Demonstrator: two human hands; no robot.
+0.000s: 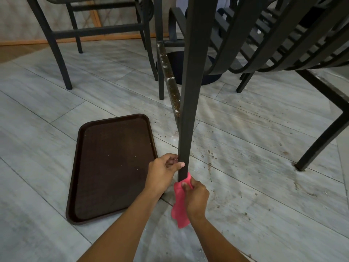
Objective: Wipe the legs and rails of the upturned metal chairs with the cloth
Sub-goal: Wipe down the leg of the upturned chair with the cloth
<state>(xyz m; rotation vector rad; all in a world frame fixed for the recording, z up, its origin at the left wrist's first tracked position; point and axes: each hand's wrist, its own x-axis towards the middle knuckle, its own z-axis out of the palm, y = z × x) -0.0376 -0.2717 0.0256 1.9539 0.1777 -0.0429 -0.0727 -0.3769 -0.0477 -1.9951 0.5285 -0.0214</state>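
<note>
At the near end of a dark metal chair leg (pixel 186 118), two bare hands meet. The left hand (pixel 163 172) pinches the leg from the left, thumb across its face, steadying it. Just below, the right hand (pixel 195 193) grips a pink cloth (pixel 179 207) bunched around the leg's tip, with the loose tail hanging down beside the wrist. The leg's long axis runs up and away from both hands toward the chair frame above, so the unwiped length probably lies beyond the left hand's grip; the cloth hand sits nearer the tip. A speckled, dirty rail (pixel 170 80) runs behind the leg. A brown tray (pixel 75 186) lies on the floor to the left.
</note>
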